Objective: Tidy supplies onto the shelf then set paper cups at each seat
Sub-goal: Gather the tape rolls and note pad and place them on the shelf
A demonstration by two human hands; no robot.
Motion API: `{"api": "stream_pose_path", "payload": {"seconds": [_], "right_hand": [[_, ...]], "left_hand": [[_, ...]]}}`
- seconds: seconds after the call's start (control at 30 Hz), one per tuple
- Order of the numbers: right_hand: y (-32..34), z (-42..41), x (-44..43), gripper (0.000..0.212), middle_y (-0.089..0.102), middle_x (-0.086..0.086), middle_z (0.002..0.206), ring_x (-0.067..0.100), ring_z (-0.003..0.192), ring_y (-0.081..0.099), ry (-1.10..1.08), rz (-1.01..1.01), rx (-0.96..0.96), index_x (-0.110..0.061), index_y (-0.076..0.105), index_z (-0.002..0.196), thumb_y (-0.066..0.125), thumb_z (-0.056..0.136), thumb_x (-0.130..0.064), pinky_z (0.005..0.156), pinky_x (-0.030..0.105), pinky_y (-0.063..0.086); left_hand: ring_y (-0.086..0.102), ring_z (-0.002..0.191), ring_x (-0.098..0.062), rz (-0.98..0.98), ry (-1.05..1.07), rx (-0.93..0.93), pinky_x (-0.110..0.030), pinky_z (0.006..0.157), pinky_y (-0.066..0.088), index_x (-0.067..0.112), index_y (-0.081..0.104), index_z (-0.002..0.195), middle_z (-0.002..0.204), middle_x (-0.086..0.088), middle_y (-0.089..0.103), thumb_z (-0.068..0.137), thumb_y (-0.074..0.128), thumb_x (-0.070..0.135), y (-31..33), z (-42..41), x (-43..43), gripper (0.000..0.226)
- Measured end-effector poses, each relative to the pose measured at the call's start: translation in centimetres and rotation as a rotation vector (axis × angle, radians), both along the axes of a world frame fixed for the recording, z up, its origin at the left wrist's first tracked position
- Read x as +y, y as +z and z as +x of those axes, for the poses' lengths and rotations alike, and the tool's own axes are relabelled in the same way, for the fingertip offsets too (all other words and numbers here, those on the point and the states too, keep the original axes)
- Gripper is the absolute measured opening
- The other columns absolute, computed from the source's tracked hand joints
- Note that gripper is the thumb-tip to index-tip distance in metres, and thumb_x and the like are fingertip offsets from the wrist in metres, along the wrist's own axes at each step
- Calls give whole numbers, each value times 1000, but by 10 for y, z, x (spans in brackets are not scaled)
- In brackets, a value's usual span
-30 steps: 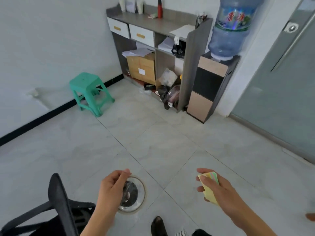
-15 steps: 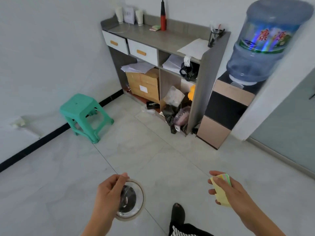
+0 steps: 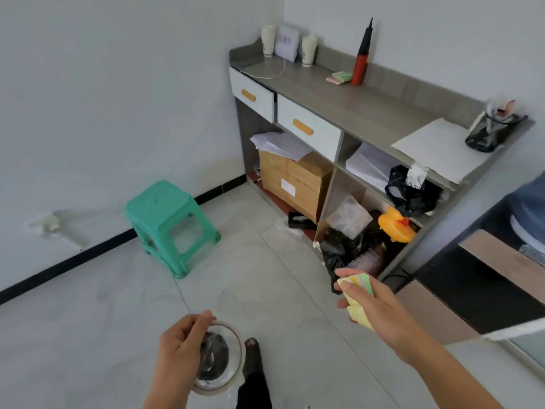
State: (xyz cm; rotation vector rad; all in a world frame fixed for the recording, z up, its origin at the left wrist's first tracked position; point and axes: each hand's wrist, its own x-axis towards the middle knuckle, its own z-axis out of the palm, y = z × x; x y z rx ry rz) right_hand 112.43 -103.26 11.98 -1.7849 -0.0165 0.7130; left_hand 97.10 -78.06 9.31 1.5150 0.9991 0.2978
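My left hand (image 3: 180, 346) grips a clear roll of tape (image 3: 224, 361) low in the view, above the tiled floor. My right hand (image 3: 380, 305) holds a stack of coloured sticky notes (image 3: 358, 293), yellow on the near side. Ahead stands the grey shelf unit (image 3: 339, 95) with two white drawers. On its top are two stacks of paper cups (image 3: 308, 50), another pad of sticky notes (image 3: 339, 77), a red and black pump (image 3: 361, 59), a white sheet and a black pen holder (image 3: 489, 131).
A green plastic stool (image 3: 168, 222) stands by the left wall. The shelf's open bays hold a cardboard box (image 3: 292, 178), papers, black bags and a yellow toy (image 3: 395, 224). A water dispenser cabinet (image 3: 486, 278) sits right of the shelf. My shoe (image 3: 252, 346) shows below.
The view has closed in on the shelf unit, which now looks larger and nearer. Both hands keep their hold on the tape roll and the sticky notes; the right hand rose toward the shelf.
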Motion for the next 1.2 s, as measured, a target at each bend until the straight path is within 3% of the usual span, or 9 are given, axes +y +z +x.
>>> {"api": "stream_pose_path", "payload": {"seconds": [0.13, 0.2, 0.37, 0.47, 0.67, 0.83, 0.97, 1.1, 1.2], "right_hand": [[-10, 44, 54, 16, 67, 7, 108, 19, 87, 69, -98, 3, 83, -35, 68, 104, 65, 89, -33, 70, 36, 50], [-2, 69, 78, 26, 68, 11, 105, 20, 82, 69, -145, 30, 121, -30, 71, 104, 72, 80, -37, 67, 36, 47], [8, 144, 102, 15, 69, 11, 106, 26, 96, 68, -269, 13, 63, -36, 69, 103, 60, 91, -31, 77, 41, 52], [9, 185, 112, 16, 69, 16, 107, 28, 95, 68, -326, 17, 66, -35, 70, 101, 60, 92, -28, 74, 40, 51], [-7, 297, 129, 16, 69, 10, 109, 33, 96, 68, -402, 21, 54, -32, 69, 102, 59, 92, -25, 77, 41, 51], [-1, 412, 159, 15, 70, 11, 104, 28, 94, 68, -392, 8, 16, -33, 69, 103, 59, 92, -31, 82, 43, 52], [10, 497, 190, 22, 69, 2, 108, 25, 104, 65, -285, -6, -45, -49, 65, 106, 60, 85, -53, 95, 48, 49], [19, 558, 216, 20, 64, -7, 114, 15, 104, 64, -208, 19, -52, -52, 59, 108, 58, 90, -44, 93, 37, 50], [16, 595, 227, 26, 59, -7, 113, 13, 103, 61, -221, -45, -93, -47, 52, 114, 58, 90, -43, 94, 38, 49]], "left_hand": [[60, 67, -25, -11, -32, -11, -31, 63, 47, 6, 73, 73, 69, -14, 68, 91, 61, 19, 13, 82, 69, 25], [59, 68, -24, 22, -82, -26, -29, 63, 45, 8, 73, 71, 68, -12, 68, 90, 62, 19, 27, 125, 101, 24], [59, 66, -23, 16, -230, 5, -29, 62, 44, 11, 71, 76, 67, -9, 67, 90, 61, 24, 45, 233, 144, 22], [59, 62, -22, 14, -271, -9, -29, 60, 43, 14, 72, 71, 58, -2, 66, 90, 61, 23, 44, 294, 155, 23], [61, 56, -13, 13, -325, -2, -18, 50, 43, 10, 71, 77, 62, -2, 67, 91, 59, 20, 40, 423, 172, 21], [59, 59, -16, 101, -351, -9, -23, 54, 42, 11, 71, 73, 60, -2, 65, 91, 60, 18, 58, 525, 198, 22], [58, 61, -20, 97, -318, -3, -26, 56, 43, 5, 70, 73, 63, -10, 64, 90, 60, 21, 62, 592, 216, 25], [61, 61, -21, 86, -334, 12, -27, 57, 47, 10, 72, 70, 54, -5, 66, 91, 60, 19, 52, 645, 227, 25], [61, 58, -17, 41, -362, 27, -26, 57, 47, 5, 72, 73, 51, -1, 67, 91, 59, 19, 44, 692, 238, 26]]}}
